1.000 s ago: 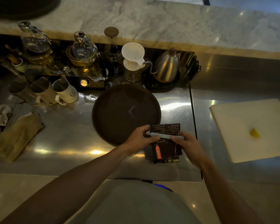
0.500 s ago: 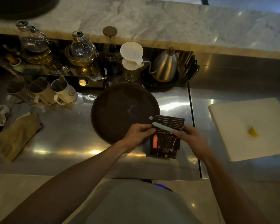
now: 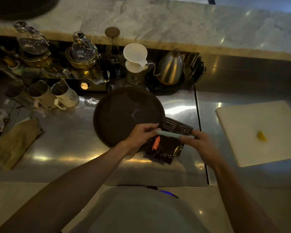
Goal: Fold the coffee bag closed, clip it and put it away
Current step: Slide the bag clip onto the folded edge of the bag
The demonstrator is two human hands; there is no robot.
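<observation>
A dark coffee bag (image 3: 165,147) with an orange label hangs above the steel counter, its top flap folded over. A pale green stick clip (image 3: 170,134) lies across the fold. My left hand (image 3: 142,137) pinches the clip's left end and the bag. My right hand (image 3: 197,143) grips the clip's right end. The bag is tilted, with its top pointing away to the right.
A round dark tray (image 3: 124,115) lies just behind the bag. Glass pots, a white dripper (image 3: 135,58), a steel kettle (image 3: 170,68) and pitchers (image 3: 64,95) line the back. A white cutting board (image 3: 259,132) with a yellow piece lies at the right. Cloths lie at the left.
The bag and clip have swung from level to tilted, shifting slightly right. The clip now sits lower across the fold, with both hands still on it.
</observation>
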